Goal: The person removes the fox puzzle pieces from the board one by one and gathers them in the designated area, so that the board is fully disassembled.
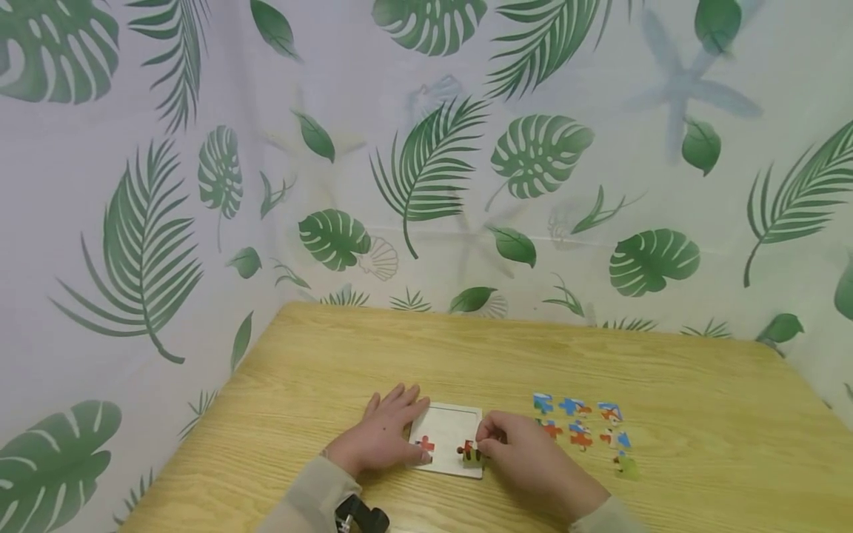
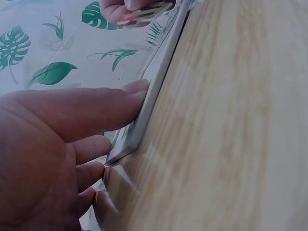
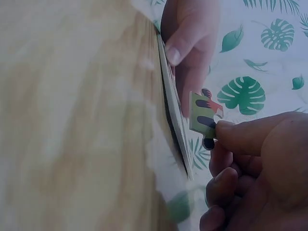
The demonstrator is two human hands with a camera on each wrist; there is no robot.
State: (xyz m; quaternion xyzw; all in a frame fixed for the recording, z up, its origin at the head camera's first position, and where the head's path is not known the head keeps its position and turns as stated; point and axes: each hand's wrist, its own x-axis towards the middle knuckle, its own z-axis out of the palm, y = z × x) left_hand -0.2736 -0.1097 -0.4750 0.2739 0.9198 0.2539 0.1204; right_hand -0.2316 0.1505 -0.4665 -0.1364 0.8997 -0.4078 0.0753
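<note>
A shallow white puzzle tray [image 1: 446, 424] lies on the table between both hands. My left hand [image 1: 384, 435] is spread at its left side, fingers straight. In the left wrist view its thumb [image 2: 120, 103] presses on the tray's edge. A puzzle piece with red on it [image 1: 426, 444] sits in the tray's lower left, partly covered by that thumb. Above the tray's lower right, my right hand [image 1: 526, 453] pinches a green puzzle piece [image 1: 472, 453] between thumb and index finger. The right wrist view shows dark patches and some red on this green piece [image 3: 203, 115], held tilted and apart from the tray.
Several loose puzzle pieces, among them a blue and red one [image 1: 580, 435], lie right of the tray in rough rows. A yellow-green piece [image 1: 626, 466] is nearest the front. Leaf-patterned sheeting [image 1: 453, 259] stands behind and left of the wooden table [image 1: 373, 348].
</note>
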